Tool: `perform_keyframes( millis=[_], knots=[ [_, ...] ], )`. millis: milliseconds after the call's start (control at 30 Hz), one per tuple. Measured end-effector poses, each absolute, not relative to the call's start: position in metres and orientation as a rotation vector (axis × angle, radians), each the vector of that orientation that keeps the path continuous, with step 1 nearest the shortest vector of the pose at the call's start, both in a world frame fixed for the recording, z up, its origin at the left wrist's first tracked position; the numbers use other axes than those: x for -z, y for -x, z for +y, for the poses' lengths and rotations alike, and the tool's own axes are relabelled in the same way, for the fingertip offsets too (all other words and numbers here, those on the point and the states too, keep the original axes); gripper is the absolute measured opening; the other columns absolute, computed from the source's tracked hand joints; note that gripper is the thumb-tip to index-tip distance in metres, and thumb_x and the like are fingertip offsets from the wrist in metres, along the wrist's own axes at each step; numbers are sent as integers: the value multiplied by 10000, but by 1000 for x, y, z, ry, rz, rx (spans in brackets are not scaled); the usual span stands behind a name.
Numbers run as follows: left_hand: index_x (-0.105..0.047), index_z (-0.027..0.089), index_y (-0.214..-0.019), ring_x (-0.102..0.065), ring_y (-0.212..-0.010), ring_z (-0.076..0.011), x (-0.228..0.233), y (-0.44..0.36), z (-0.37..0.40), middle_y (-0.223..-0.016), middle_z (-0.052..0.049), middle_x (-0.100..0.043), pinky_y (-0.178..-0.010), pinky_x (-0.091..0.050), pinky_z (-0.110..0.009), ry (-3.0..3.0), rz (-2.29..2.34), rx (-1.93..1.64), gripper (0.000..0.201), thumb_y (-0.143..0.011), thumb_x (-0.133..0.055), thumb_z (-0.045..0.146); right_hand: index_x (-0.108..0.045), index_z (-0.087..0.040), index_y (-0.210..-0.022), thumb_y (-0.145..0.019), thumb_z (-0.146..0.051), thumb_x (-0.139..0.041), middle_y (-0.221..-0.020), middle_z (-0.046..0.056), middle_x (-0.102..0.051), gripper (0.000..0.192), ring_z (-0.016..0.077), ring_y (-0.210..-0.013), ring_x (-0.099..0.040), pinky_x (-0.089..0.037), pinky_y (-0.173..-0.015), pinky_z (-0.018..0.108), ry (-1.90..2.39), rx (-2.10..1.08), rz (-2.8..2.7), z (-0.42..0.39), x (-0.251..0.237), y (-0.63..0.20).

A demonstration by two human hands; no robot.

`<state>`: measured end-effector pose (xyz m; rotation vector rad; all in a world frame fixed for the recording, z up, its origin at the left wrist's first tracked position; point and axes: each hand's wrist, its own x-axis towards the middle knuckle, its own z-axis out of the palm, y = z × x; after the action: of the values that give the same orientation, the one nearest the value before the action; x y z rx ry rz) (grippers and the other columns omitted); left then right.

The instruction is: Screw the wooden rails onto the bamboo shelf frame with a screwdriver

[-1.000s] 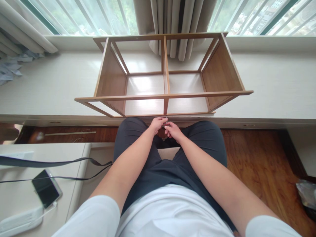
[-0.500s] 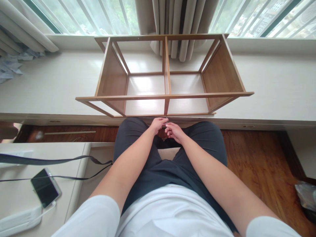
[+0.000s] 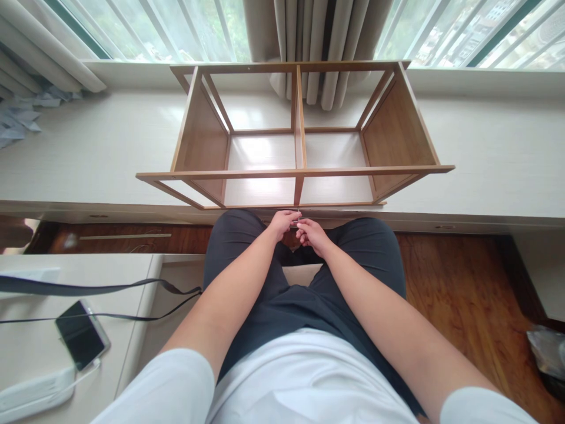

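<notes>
A wooden frame (image 3: 247, 175) with a middle divider and two side panels rests on the white ledge in front of me. Just below the middle of its near lower rail, my left hand (image 3: 283, 222) is closed, its fingertips pinching a thin, bent metal hex key (image 3: 299, 215). One end of the key points up at the rail's underside. My right hand (image 3: 312, 234) meets it from the right, thumb and forefinger closed on the same key and the other fingers curled. The fingers partly hide the key, and any screw there is too small to make out.
The white ledge (image 3: 494, 153) runs under the window, with curtains (image 3: 309, 35) behind the frame. On the left, a table (image 3: 123, 294) bears a phone (image 3: 82, 334), a white power strip (image 3: 37, 391) and a black strap (image 3: 88, 288). A plastic bag (image 3: 547, 350) lies far right.
Almost nothing differs. Both hands stay at the near rail with the hex key, and the right fingers have shifted only very slightly. The wooden frame has kept its place.
</notes>
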<state>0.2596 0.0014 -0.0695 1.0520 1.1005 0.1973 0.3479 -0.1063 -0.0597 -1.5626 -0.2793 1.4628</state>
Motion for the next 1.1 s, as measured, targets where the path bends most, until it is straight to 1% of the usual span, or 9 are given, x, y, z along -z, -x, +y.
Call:
perform_keyframes(
  millis=[167, 400, 733, 1100],
  knots=[
    [-745, 152, -854, -490, -569, -76, 74, -259, 2, -727, -27, -649, -497, -278, -198, -1057, 1110, -204, 253, -734, -782, 371, -562, -205, -942, -870, -295, -617, -553, -64, -584, 128, 72, -385, -446, -336, -382, 155, 1639, -1342, -328, -105, 61, -347],
    [-725, 154, -831, -473, -552, -72, 74, -259, 2, -766, -39, -632, -468, -269, -188, -1100, 1117, -182, 273, -813, -707, 426, -557, -206, -925, -841, -250, -582, -527, -68, -563, 98, 79, -384, -421, -308, -374, 162, 1675, -1239, -366, -105, 62, -349],
    [-698, 151, -834, -471, -533, -69, 68, -259, 1, -795, -46, -652, -474, -277, -189, -1077, 1175, -142, 275, -927, -590, 387, -563, -204, -937, -810, -245, -560, -524, -63, -565, 134, 91, -401, -432, -324, -386, 171, 1702, -1160, -430, -106, 67, -349],
    [-699, 149, -840, -492, -532, -75, 68, -257, 0, -822, -76, -701, -460, -265, -187, -1078, 1193, -134, 296, -920, -590, 412, -560, -215, -981, -787, -263, -559, -531, -69, -555, 200, 97, -410, -438, -330, -402, 179, 1703, -1131, -458, -106, 68, -349]
  ],
)
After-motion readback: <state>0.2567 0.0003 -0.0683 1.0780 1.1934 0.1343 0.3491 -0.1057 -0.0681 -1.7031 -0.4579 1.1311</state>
